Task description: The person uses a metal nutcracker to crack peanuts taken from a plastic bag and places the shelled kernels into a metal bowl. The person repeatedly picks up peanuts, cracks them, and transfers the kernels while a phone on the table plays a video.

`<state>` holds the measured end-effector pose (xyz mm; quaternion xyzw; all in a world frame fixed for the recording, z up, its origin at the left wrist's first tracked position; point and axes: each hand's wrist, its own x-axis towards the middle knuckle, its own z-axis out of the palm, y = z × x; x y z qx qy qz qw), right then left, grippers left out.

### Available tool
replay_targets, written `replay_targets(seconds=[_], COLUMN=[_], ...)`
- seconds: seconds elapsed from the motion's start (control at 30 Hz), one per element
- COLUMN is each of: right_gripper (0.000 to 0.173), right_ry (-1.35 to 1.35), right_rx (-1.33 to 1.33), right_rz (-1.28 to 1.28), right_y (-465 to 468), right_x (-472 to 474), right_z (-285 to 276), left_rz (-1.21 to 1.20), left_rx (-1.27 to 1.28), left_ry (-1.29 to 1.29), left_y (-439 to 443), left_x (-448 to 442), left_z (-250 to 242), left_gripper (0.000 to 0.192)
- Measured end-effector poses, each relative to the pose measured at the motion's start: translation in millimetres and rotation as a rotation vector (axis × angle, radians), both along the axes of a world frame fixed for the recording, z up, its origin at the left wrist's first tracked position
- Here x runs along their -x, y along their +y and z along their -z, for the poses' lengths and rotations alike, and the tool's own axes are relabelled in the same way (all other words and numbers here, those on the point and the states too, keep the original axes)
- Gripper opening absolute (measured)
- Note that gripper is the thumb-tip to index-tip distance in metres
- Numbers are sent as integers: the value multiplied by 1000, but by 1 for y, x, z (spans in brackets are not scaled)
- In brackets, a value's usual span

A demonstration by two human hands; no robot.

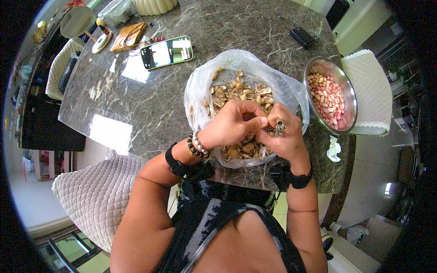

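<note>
A clear plastic bag (201, 80) lies rolled open on the marbled table, with many peanut shells (227, 94) in it. Over the bag, my left hand (235, 121) and my right hand (285, 131) meet at the fingertips, thumbs and index fingers pinched together. Whatever small thing may be between them is hidden by the fingers. My right hand wears a ring; beaded bracelets circle my left wrist. To the right of the bag stands a steel bowl (353, 114) holding shelled pink peanuts (326, 97).
A lit phone (166, 53) lies beyond the bag at left, near a brown pouch (128, 37) and a round mirror (78, 22). A black device (303, 37) is at the far right. Crumpled tissue (333, 149) lies below the bowl. Quilted chairs (99, 194) stand around the table.
</note>
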<state>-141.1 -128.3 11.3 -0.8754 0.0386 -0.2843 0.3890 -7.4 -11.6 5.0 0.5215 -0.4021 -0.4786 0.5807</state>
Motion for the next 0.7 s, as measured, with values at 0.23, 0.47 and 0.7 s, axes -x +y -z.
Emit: replay_targets(seconds=[0.23,0.47,0.7], right_gripper=[31,33,32], right_ry=[-94,-129,-89], right_rx=[-86,-39,-32], right_rz=[112,138,178], right_y=[7,8,7], right_x=[-3,-4,-2], right_z=[4,6,4], left_rz=[-29,-39,16], left_rx=[4,31,35], left_ry=[8,-1,8], left_y=[1,0,-2], left_x=[-5,-5,-9], left_z=[-3,-4,-6], left_gripper=[17,17,17])
